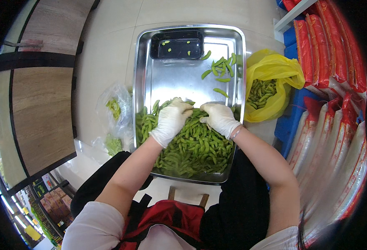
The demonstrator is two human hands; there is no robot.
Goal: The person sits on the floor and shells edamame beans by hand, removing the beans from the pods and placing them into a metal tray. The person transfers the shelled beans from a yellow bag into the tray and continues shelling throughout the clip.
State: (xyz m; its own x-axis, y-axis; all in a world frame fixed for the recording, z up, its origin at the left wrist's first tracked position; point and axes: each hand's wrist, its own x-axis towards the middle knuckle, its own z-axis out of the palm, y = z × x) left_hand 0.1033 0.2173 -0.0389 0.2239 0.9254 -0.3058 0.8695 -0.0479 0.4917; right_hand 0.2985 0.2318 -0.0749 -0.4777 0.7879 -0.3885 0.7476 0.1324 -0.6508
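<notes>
A stainless steel tray (177, 81) lies before me, its near half heaped with green edamame pods (199, 147). At the far edge of the heap, my left hand (173, 120) in a white glove rests among the pods, thumb towards the right. My right hand (220, 118), gloved alike, faces it across a small gap with curled fingers touching the pods. Whether either hand grips a pod is hidden. A black plastic container (177, 47) stands in the tray's far left corner with several shelled beans inside. To its right, a loose group of pods (222, 67) lies on bare metal.
On the tiled floor (114, 56), a yellow plastic bag (274, 70) of pods stands right of the tray. Clear plastic bags (124, 106) with green contents sit to the left. Red and clear packaged sacks (324, 50) are stacked at right; wood-panelled cabinets (43, 115) stand at left.
</notes>
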